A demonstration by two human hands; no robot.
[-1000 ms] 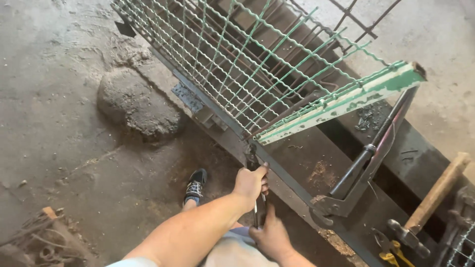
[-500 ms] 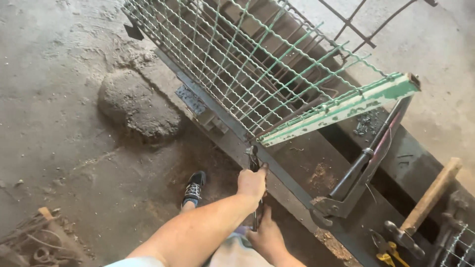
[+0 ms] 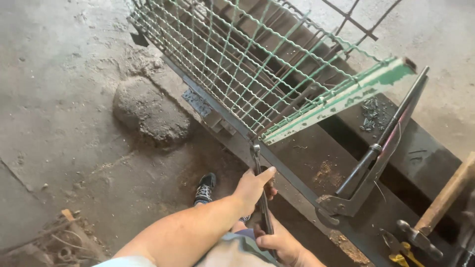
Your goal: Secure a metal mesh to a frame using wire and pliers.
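The right hand (image 3: 279,243) is partly cut off by the bottom edge; the tool's (image 3: 261,198) lower end hides behind it. The hammer's (image 3: 435,212) handle runs off right.

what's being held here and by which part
A long metal tool, gripped by both hands: left hand mid-shaft, right hand at its lower end; its head meets the green wire mesh.

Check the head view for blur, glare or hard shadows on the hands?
Head view: sharp overall, no real motion blur; left hand and right hand on the long metal tool are evenly lit; soft daylight, no glare; dark shadow only under the green wire mesh panel.
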